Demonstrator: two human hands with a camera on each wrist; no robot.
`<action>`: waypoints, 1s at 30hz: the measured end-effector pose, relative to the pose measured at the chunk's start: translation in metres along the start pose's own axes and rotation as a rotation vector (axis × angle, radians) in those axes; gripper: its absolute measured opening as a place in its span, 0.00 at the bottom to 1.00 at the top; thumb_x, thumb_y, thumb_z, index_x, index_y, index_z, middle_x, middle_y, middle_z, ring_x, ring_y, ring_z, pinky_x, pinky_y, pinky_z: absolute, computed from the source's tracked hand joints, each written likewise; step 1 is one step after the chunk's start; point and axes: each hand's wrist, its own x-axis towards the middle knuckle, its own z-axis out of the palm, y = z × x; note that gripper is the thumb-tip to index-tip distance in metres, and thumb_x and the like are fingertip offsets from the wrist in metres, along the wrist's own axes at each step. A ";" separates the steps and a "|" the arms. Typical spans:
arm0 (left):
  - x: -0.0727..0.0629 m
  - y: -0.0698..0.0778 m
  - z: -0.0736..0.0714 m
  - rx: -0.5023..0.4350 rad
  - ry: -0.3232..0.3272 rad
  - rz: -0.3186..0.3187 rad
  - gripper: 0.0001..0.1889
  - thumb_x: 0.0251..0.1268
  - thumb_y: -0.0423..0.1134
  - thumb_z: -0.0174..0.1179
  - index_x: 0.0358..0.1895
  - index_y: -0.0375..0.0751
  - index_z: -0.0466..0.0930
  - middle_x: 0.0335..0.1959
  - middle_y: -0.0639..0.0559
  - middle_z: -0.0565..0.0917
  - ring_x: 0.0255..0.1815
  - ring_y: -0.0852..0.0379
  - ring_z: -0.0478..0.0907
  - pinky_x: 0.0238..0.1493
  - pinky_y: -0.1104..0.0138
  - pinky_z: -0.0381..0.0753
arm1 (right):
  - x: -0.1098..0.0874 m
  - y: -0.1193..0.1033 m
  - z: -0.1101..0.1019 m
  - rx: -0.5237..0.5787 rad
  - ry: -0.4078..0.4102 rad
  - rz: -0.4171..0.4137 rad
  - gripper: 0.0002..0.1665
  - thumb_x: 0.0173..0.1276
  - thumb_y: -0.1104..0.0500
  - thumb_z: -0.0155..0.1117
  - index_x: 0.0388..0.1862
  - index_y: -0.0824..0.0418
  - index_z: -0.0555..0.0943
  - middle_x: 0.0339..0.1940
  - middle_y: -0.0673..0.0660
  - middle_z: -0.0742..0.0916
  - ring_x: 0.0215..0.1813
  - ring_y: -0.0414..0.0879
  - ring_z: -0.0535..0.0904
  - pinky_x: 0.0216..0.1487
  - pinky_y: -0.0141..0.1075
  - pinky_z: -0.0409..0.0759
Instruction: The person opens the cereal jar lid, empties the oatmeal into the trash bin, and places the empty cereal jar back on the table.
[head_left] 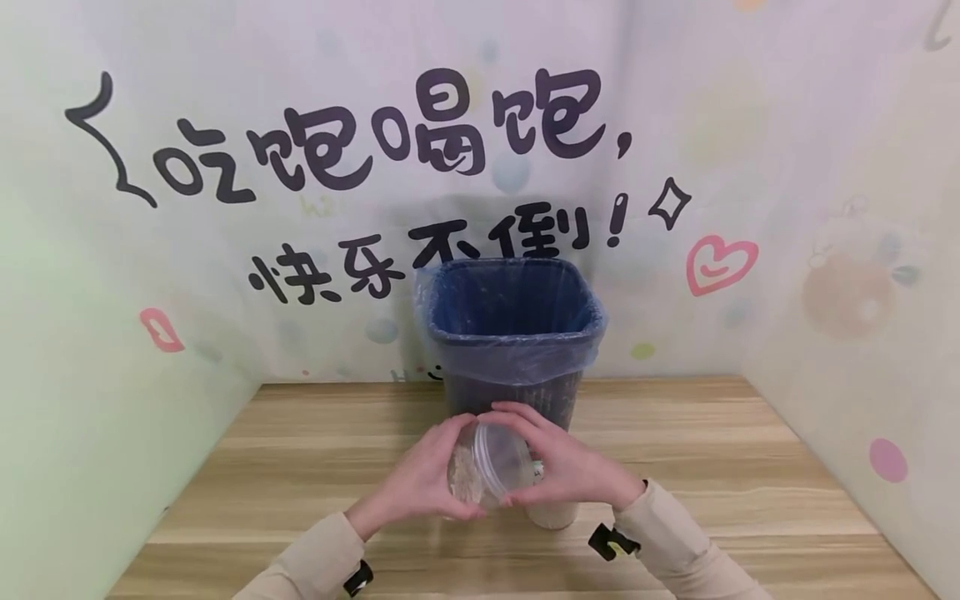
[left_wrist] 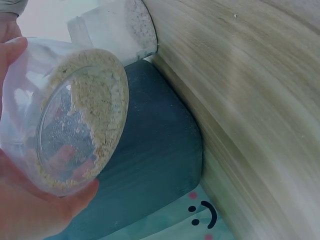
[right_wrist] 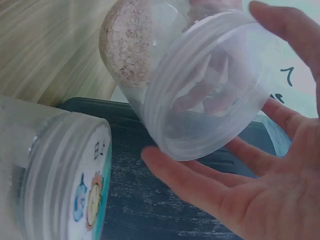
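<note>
My left hand (head_left: 420,479) grips a clear plastic jar (head_left: 465,477) from its left side, tilted above the table. Pale flaky bits lie against the bottom and lower wall of the jar (left_wrist: 102,95) in the left wrist view. On its mouth sits a translucent lid (right_wrist: 215,100). The right hand (head_left: 573,467) curls its fingers round this lid's rim, thumb and fingertips on opposite edges. A second lidded jar (right_wrist: 65,165), with a drawn label on its lid, stands close to the right hand; in the head view that hand partly hides it.
Behind the hands stands a dark blue bin (head_left: 555,396) lined with a thin blue bag (head_left: 517,360). The wood-grain table (head_left: 322,442) meets a printed wall sheet (head_left: 337,50) at the back.
</note>
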 end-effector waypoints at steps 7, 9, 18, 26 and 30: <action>0.003 0.000 0.000 0.081 0.032 0.043 0.55 0.28 0.56 0.79 0.65 0.33 0.63 0.56 0.44 0.75 0.52 0.49 0.74 0.50 0.56 0.77 | 0.000 0.003 0.000 0.030 0.001 0.031 0.50 0.54 0.47 0.77 0.73 0.48 0.62 0.70 0.52 0.65 0.64 0.52 0.67 0.42 0.40 0.82; 0.005 -0.002 0.001 0.061 0.026 0.055 0.55 0.28 0.56 0.79 0.64 0.33 0.64 0.54 0.45 0.76 0.50 0.50 0.75 0.50 0.57 0.78 | 0.000 0.005 0.001 0.004 0.015 -0.016 0.51 0.52 0.51 0.78 0.72 0.49 0.63 0.69 0.54 0.67 0.64 0.52 0.68 0.42 0.39 0.82; 0.004 -0.013 -0.002 -0.223 -0.150 0.003 0.49 0.34 0.49 0.79 0.65 0.42 0.63 0.53 0.51 0.78 0.49 0.57 0.76 0.49 0.62 0.77 | -0.006 0.007 0.011 -0.094 -0.012 -0.177 0.57 0.44 0.62 0.77 0.73 0.51 0.60 0.74 0.61 0.62 0.73 0.53 0.58 0.59 0.42 0.73; 0.001 -0.011 -0.006 -0.236 -0.088 -0.060 0.49 0.34 0.50 0.79 0.64 0.37 0.64 0.52 0.48 0.77 0.50 0.53 0.76 0.50 0.59 0.76 | -0.009 0.009 0.006 0.108 0.019 0.060 0.65 0.50 0.51 0.80 0.79 0.51 0.47 0.72 0.63 0.57 0.69 0.59 0.59 0.54 0.51 0.76; -0.001 -0.003 -0.006 -0.031 -0.066 -0.017 0.51 0.30 0.53 0.79 0.63 0.34 0.65 0.51 0.47 0.78 0.48 0.51 0.75 0.48 0.59 0.77 | -0.008 0.007 0.005 0.240 -0.030 0.147 0.56 0.61 0.51 0.72 0.78 0.55 0.47 0.69 0.67 0.61 0.63 0.62 0.67 0.49 0.48 0.80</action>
